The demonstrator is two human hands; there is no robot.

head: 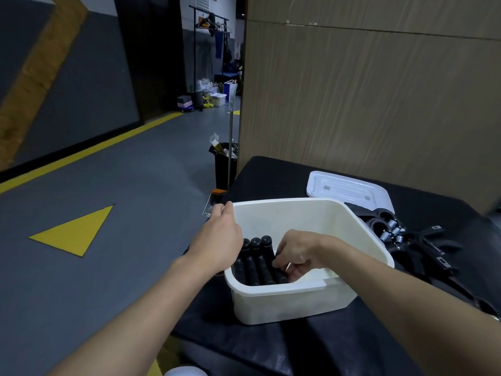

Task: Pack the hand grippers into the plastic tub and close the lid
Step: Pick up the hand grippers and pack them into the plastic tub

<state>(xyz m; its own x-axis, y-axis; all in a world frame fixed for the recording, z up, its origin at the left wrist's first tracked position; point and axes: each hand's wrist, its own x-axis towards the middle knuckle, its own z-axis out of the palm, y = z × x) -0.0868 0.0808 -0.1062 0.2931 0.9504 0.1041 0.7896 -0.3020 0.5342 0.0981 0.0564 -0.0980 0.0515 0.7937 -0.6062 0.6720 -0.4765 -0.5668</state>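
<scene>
Black bench (271, 348): left hand (219, 237) grips tub (284, 302) rim, right hand (298, 253) pinches a hand gripper (278, 272) inside; crooked stacking may block the lid (349, 189).

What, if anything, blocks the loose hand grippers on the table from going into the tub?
Nothing visible. The plastic tub is open, its lid lying behind it, and the loose hand grippers sit just beyond its right wall. The right hand holds another hand gripper inside.

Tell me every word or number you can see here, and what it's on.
None can be read.
The orange sign by the far clothes rack: too blurred.
The small plates on the hand grippers beside the tub: too small.
The tub and lid: no print shows.
</scene>
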